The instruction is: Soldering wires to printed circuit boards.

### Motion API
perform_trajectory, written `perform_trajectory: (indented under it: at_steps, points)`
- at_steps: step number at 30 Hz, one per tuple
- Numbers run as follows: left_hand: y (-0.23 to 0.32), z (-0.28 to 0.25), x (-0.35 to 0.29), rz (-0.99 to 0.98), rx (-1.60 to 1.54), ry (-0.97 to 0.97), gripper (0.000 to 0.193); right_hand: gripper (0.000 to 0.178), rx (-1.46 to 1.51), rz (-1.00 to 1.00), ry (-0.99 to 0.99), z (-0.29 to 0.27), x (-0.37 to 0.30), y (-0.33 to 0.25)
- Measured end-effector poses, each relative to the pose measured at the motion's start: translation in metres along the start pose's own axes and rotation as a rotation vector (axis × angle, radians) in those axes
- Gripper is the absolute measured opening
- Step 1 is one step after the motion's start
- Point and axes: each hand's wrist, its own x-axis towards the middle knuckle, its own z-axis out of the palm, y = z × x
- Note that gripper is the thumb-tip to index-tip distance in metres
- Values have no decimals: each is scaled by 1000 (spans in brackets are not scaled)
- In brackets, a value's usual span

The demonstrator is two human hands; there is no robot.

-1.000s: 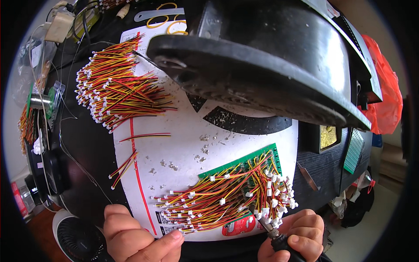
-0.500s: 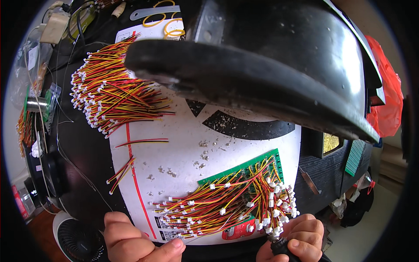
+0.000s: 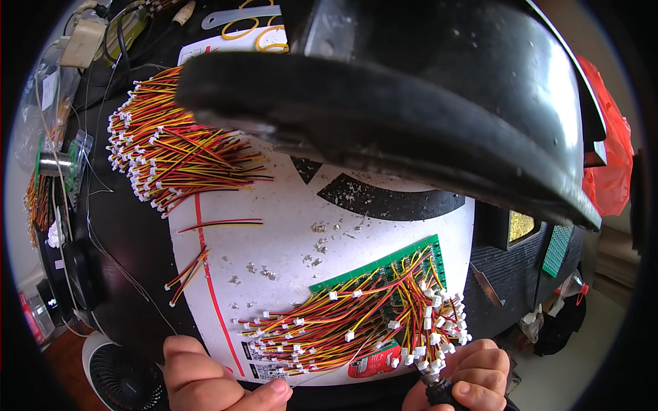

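Observation:
Near the bottom edge my left hand is closed in a pinch on a thin solder wire, which runs toward the wire bundle. At lower right my right hand is wrapped round the black handle of a soldering iron. Its metal collar shows at the bundle's edge, while the tip is hidden under the white connectors. Between the hands lies a green circuit board with many red, yellow and black leads spread over it, each ending in a white plug.
A large black hood-like device hangs over the far part of the white sheet. Beyond the left hand lie a pile of wire leads and a solder spool. A fan stands at lower left, a golden-wool tip cleaner at right.
The whole view has shifted slightly, with the black hood reaching a little farther left. Both hands keep nearly the same place and grip.

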Motion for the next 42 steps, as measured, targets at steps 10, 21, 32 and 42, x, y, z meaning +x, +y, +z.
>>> perform_trajectory:
  at_steps: [10,21,32,42]
  points:
    - [-2,1,-2,15,-12,1,16,24,-1,29,-15,1,0,-2]
    - [-2,3,-1,4,-7,4,15,23,11,22,-20,1,0,0]
    - [-3,2,-1,23,-23,30,15,24,-2,22,-2,2,0,-1]
    - [-1,2,-2,4,-19,17,16,26,-10,11,-15,0,0,0]
